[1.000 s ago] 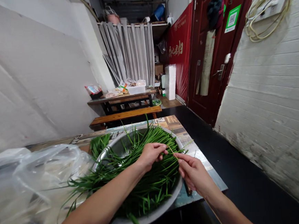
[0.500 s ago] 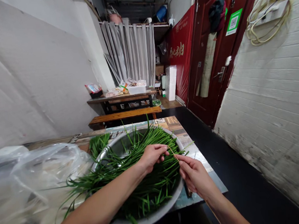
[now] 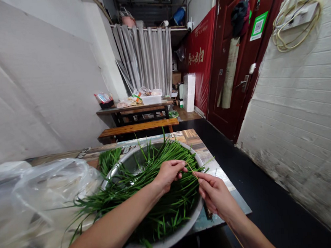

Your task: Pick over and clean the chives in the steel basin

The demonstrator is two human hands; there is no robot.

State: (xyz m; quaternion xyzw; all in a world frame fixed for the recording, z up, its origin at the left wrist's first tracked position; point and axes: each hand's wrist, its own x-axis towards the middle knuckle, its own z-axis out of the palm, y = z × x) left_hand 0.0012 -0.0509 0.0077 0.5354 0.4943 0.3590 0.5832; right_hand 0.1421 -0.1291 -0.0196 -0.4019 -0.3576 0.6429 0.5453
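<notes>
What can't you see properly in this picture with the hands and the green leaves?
Head view only:
- Bottom of the metal bowl: hidden under the chives.
- What the plastic bag holds: blurred, cut off by the left edge.
- Thin pale strip between left hand and right hand: too small to identify.
- Items on the far table: too small.

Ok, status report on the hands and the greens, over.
Left hand pinching greens over the bowl. Right hand holds a thin stick against them. Plastic bag sits left, apart.
</notes>
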